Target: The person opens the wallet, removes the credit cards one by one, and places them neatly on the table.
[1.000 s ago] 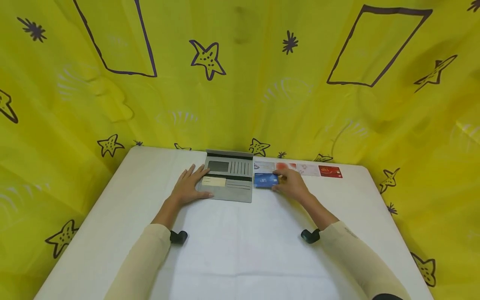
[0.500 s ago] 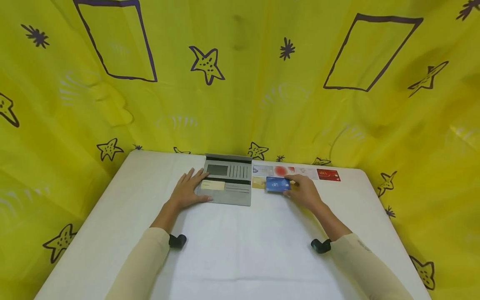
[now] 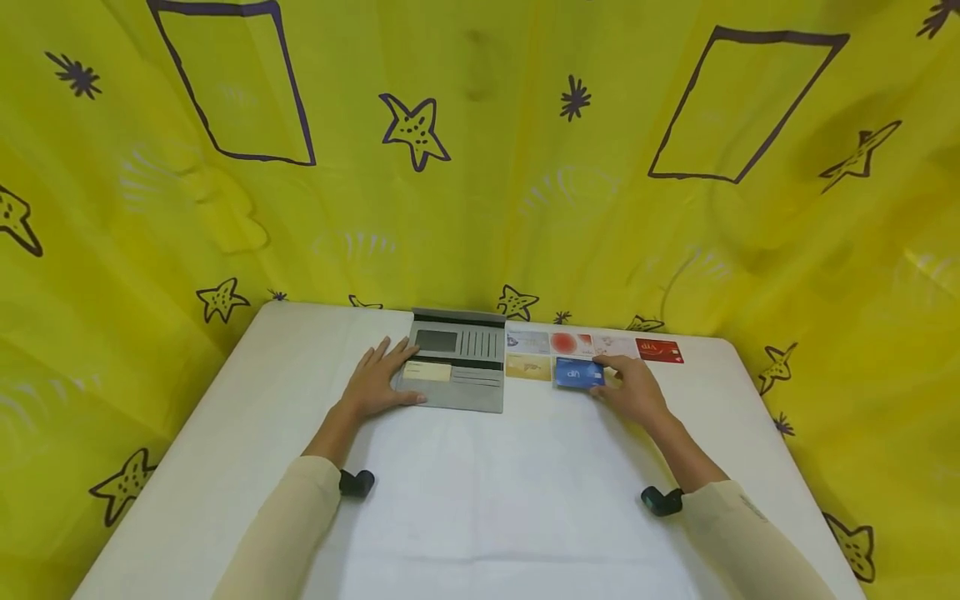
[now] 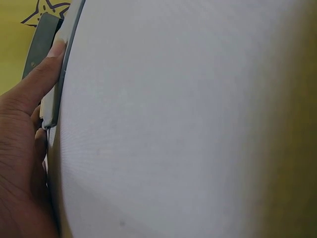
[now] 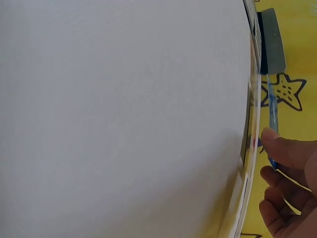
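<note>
A grey wallet (image 3: pixel 467 398) lies unfolded at the back of the table, with a cream card (image 3: pixel 427 371) in a slot at its left. My left hand (image 3: pixel 375 379) rests on the wallet's left edge, fingers and thumb spread; the left wrist view shows its thumb (image 4: pixel 42 79) on the edge. To the wallet's right, my right hand (image 3: pixel 633 392) pinches a blue VIP card (image 3: pixel 576 373) by its right end. In the right wrist view the blue card (image 5: pixel 273 109) is held above the table between thumb and fingers. A gold card (image 3: pixel 528 367) lies between wallet and blue card.
A row of cards runs along the back edge: a pale card (image 3: pixel 527 342), a card with a red circle (image 3: pixel 572 343), a whitish card (image 3: pixel 615 345) and a red VIP card (image 3: pixel 660 350). A yellow curtain (image 3: pixel 480 208) hangs behind the white table (image 3: pixel 472 500).
My right hand has moved the blue card to the right, away from the wallet, uncovering the gold card. My left hand has stayed on the wallet.
</note>
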A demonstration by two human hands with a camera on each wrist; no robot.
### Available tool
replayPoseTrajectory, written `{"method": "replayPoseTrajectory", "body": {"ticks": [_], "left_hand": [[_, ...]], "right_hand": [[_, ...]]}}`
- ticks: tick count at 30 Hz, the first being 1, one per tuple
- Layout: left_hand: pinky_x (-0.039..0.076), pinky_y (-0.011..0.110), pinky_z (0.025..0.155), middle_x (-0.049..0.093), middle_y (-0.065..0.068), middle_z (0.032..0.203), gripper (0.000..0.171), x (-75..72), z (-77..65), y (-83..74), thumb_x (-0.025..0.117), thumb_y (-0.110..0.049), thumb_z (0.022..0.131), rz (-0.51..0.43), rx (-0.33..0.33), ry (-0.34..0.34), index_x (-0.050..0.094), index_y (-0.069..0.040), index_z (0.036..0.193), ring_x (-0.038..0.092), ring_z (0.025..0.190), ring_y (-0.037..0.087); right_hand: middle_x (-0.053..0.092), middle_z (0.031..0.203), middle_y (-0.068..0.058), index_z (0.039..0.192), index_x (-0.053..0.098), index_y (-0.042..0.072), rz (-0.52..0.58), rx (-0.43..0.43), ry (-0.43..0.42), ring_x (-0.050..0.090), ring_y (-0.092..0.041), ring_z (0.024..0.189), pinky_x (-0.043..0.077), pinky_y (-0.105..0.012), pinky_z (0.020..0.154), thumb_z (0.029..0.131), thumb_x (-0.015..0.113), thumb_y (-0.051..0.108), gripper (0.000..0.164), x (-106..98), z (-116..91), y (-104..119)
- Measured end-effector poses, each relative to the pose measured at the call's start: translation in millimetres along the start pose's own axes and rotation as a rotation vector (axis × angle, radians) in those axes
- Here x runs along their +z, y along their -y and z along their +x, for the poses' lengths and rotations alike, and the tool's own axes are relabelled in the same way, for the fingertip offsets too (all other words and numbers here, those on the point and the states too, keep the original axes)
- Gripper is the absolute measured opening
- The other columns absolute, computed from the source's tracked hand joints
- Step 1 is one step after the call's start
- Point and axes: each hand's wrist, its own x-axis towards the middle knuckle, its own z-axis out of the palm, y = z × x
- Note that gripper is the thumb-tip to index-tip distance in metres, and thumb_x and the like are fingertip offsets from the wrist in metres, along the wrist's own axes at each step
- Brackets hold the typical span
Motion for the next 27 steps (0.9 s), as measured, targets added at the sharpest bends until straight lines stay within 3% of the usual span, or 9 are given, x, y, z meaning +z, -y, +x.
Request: {"method": "replayPoseTrajectory", "body": {"ticks": [14,27], "left_hand": [[0.005,0.061,0.127,0.03,0.017,0.169,0.098,0.9,-1.2,-0.5,0.079,-0.058,0.083,0.009,0.007,-0.018,0.043,-0.011,0.161,0.012,0.158,0.044],[0.002,0.058,0.128,0.027,0.015,0.171,0.1,3.3,0.9,2.1,0.079,-0.058,0.083,0.016,-0.004,0.004,0.041,-0.013,0.163,0.009,0.159,0.042]], "right_hand": [[0.058,0.138,-0.033,0.137,0.065,-0.007,-0.063,-0.005,-0.045,0.055,-0.05,0.113,0.048,-0.065,0.098,0.09,0.084,0.012,0.054,-11,-10,-27],[0.052,0.141,-0.034,0.141,0.059,-0.008,-0.079,-0.006,-0.042,0.054,-0.047,0.105,0.051,-0.061,0.09,0.094,0.078,0.009,0.054,-23,-17,-44]]}}
